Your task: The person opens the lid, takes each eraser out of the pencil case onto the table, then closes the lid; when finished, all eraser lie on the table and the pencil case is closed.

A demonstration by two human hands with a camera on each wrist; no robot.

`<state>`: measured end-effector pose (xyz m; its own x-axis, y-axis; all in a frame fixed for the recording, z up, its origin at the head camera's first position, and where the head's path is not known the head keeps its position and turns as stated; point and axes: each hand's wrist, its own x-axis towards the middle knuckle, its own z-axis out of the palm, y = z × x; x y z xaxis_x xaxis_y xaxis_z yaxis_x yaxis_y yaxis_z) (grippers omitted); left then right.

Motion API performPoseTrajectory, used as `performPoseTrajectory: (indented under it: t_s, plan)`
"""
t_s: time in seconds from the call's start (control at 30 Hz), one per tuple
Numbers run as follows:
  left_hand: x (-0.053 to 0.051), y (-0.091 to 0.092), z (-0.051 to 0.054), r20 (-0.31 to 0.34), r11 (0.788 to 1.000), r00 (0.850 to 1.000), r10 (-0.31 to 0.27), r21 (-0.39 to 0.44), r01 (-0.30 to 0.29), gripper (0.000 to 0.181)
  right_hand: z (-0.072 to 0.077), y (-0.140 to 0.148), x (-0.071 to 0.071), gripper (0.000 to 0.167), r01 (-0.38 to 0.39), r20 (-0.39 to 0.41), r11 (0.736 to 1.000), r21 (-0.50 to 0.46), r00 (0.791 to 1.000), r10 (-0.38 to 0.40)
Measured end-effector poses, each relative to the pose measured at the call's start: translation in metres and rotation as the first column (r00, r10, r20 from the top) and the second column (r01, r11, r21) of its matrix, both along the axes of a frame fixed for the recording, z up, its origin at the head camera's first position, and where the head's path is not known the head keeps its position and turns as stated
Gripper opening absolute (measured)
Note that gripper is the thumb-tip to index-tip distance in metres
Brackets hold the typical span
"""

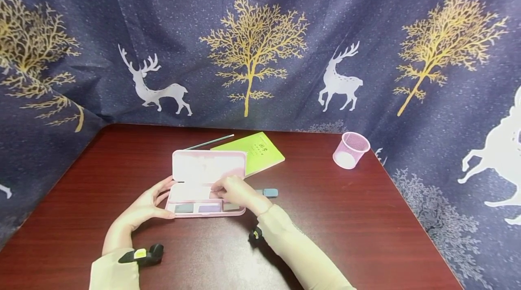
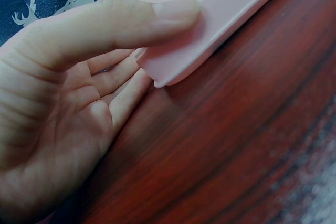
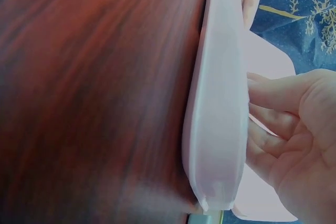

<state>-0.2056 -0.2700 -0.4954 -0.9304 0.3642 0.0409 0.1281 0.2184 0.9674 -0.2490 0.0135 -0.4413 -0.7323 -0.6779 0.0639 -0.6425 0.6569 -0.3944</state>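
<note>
An open pink case lies on the table with its lid raised at the back. Small blocks, one grey and one purple, sit in its front compartments. My left hand grips the case's left end; in the left wrist view the thumb of the hand lies over the pink wall, with fingers behind the corner. My right hand reaches into the right part of the case, fingers bent down. The case's side hides the fingertips of the hand in the right wrist view.
Behind the case lie a green book and a thin pencil. A blue-grey object rests just right of the case, partly behind my right hand. A pink mesh cup stands at the table's back right, before a patterned cloth.
</note>
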Motion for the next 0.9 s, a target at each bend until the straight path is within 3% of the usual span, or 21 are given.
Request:
performPoseTrajectory:
  t_s: [0.27, 0.6, 0.9]
  plan:
    - [0.0018, 0.0016, 0.0047, -0.016, 1.0, 1.0, -0.01, 0.006, 0.01, 0.107, 0.0033, 0.0005, 0.0003, 0.021, 0.0, 0.008, 1.0, 0.008, 1.0, -0.001]
    - [-0.0002, -0.0007, -0.0015, 0.009, 1.0, 1.0, -0.002, -0.007, 0.002, 0.108, 0.0022, 0.0005, 0.0003, 0.02, 0.0, 0.005, 1.0, -0.002, 1.0, 0.0]
    - [0.0, -0.0004, -0.0003, 0.009, 1.0, 1.0, -0.002, 0.005, 0.002, 0.109, -0.0006, 0.0011, -0.0014, 0.017, -0.017, -0.005, 1.0, 0.001, 1.0, 0.017]
